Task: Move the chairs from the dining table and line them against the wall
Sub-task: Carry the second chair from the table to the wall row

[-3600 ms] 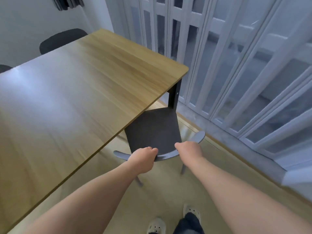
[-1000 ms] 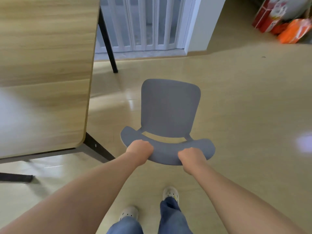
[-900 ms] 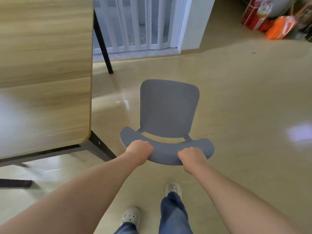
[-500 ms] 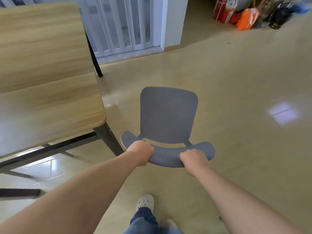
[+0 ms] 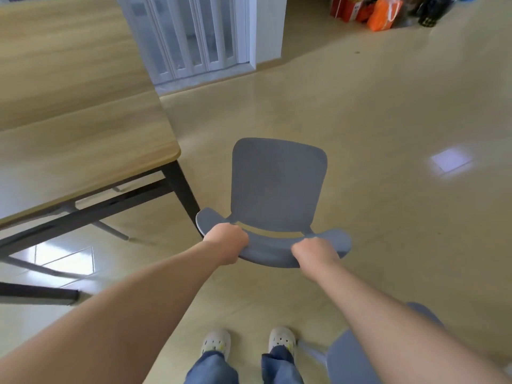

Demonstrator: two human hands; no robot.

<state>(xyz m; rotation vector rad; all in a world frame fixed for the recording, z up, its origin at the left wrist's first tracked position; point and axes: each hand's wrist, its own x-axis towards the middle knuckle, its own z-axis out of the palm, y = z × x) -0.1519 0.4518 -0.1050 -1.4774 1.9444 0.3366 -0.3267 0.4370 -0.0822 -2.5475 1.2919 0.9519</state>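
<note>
1. left hand (image 5: 227,241) and right hand (image 5: 314,252) each curled tight round the backrest rim of the grey chair (image 5: 277,184), set apart, likely for balance.
2. chair just beside the dining table (image 5: 83,151) corner, on open floor.

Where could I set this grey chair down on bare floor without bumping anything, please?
The widest bare floor lies ahead and right of the held chair, bordered by the folding door and the bags. It is crowded left, where the table leg stands close beside the backrest, and lower right, where a second grey chair stands.
</note>
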